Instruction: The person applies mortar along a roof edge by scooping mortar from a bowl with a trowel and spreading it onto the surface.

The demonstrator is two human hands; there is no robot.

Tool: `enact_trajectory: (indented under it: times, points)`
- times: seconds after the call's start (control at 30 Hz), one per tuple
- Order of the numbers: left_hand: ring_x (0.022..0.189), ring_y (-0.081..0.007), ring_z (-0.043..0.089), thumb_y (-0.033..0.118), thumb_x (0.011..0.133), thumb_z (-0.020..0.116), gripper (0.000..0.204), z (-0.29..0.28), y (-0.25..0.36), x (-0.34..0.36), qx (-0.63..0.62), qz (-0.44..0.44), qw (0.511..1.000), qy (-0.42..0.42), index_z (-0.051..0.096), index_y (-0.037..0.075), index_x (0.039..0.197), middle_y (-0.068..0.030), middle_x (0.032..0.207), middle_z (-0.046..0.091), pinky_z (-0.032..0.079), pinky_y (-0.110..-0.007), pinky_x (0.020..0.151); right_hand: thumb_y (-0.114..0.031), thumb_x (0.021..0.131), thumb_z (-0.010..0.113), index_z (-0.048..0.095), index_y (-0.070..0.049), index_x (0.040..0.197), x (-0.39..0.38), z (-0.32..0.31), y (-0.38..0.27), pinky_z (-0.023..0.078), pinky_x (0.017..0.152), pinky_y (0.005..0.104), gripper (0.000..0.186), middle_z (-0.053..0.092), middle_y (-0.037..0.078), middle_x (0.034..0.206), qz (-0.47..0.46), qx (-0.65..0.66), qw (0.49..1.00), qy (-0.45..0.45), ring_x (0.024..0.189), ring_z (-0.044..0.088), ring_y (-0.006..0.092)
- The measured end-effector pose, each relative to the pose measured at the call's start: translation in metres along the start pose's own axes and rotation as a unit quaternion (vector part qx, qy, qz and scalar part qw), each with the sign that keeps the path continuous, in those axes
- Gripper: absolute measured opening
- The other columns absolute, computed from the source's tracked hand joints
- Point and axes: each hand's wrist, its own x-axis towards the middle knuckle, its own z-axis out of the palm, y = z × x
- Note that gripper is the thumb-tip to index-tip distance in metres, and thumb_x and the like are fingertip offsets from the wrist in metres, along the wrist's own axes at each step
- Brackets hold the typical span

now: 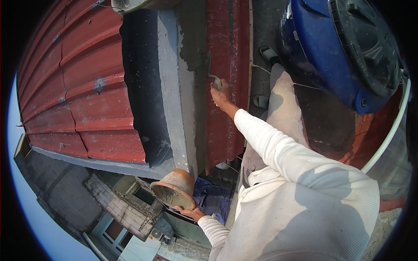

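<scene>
My right hand [221, 95] is closed round the handle of a trowel [217, 81]. The thin blade points up the picture, seen nearly edge-on, against the side of a long masonry ledge [187, 93]. Darker, wet-looking mortar [191, 37] covers the far part of that ledge, with a ragged border against the paler surface. My left hand [191, 212] grips the rim of a tilted orange-brown bucket [179, 179] at the ledge's near end. Grey mortar shows inside the bucket. Some left fingers are hidden by the rim.
Red corrugated metal roofing [82, 95] lies left, beyond a dark gutter [146, 82]. A red metal sheet [224, 113] runs along the ledge's right side. To the right stands a blue barrel [309, 52] with a black lid. A pale hose [394, 126] curves below it. Buildings show lower down.
</scene>
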Motion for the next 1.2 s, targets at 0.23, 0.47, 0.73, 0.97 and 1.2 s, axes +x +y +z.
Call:
enact_trajectory:
  times: [0.23, 0.47, 0.73, 0.97, 1.2]
  points:
    - [0.134, -0.0308, 0.058, 0.048, 0.104, 0.064, 0.061, -0.015, -0.001, 0.009, 0.002, 0.017, 1.0, 0.004, 0.05, 0.02, 0.156, -0.0096, 0.153, 0.055, 0.053, -0.049, 0.103, -0.021, 0.093, 0.072, 0.065, 0.002, 0.1, -0.012, 0.022, -0.04, 0.054, 0.071, 0.0449, 0.025, 0.069, 0.02, 0.083, -0.144, -0.053, 0.988, -0.002, 0.08, 0.073, 0.032]
    - [0.145, -0.0321, 0.047, 0.052, 0.105, 0.061, 0.072, 0.001, 0.001, 0.002, 0.034, 0.022, 0.998, -0.052, 0.04, 0.015, 0.163, -0.0119, 0.163, 0.043, 0.045, -0.047, 0.116, -0.021, 0.093, 0.071, 0.065, 0.002, 0.099, 0.041, -0.003, -0.017, 0.053, 0.07, 0.0449, 0.024, 0.068, 0.019, 0.081, -0.052, -0.066, 0.996, 0.033, 0.075, 0.069, 0.0311]
    - [0.137, -0.0312, 0.055, 0.048, 0.105, 0.061, 0.061, -0.019, 0.002, 0.008, 0.017, 0.032, 0.999, -0.032, 0.048, 0.022, 0.158, -0.0098, 0.154, 0.054, 0.049, -0.05, 0.111, -0.018, 0.094, 0.07, 0.063, 0.001, 0.1, -0.026, -0.009, -0.041, 0.053, 0.069, 0.0458, 0.021, 0.068, 0.02, 0.082, -0.164, -0.031, 0.983, -0.074, 0.074, 0.068, 0.0314]
    - [0.137, -0.0307, 0.056, 0.047, 0.105, 0.059, 0.058, -0.01, -0.001, 0.022, 0.0, -0.002, 1.0, -0.02, 0.048, 0.025, 0.157, -0.0079, 0.153, 0.054, 0.05, -0.051, 0.108, -0.016, 0.095, 0.068, 0.054, 0.003, 0.108, -0.06, 0.026, 0.004, 0.053, 0.069, 0.0493, 0.026, 0.063, 0.021, 0.079, -0.07, -0.078, 0.994, -0.021, 0.072, 0.067, 0.0353]
    - [0.13, -0.0311, 0.06, 0.049, 0.106, 0.06, 0.056, -0.027, -0.004, 0.019, -0.023, 0.019, 0.999, -0.023, 0.051, 0.023, 0.155, -0.0077, 0.147, 0.058, 0.054, -0.051, 0.1, -0.018, 0.097, 0.07, 0.055, 0.002, 0.106, -0.091, 0.02, -0.002, 0.053, 0.069, 0.0517, 0.027, 0.065, 0.021, 0.079, -0.129, -0.046, 0.99, -0.037, 0.07, 0.068, 0.0365]
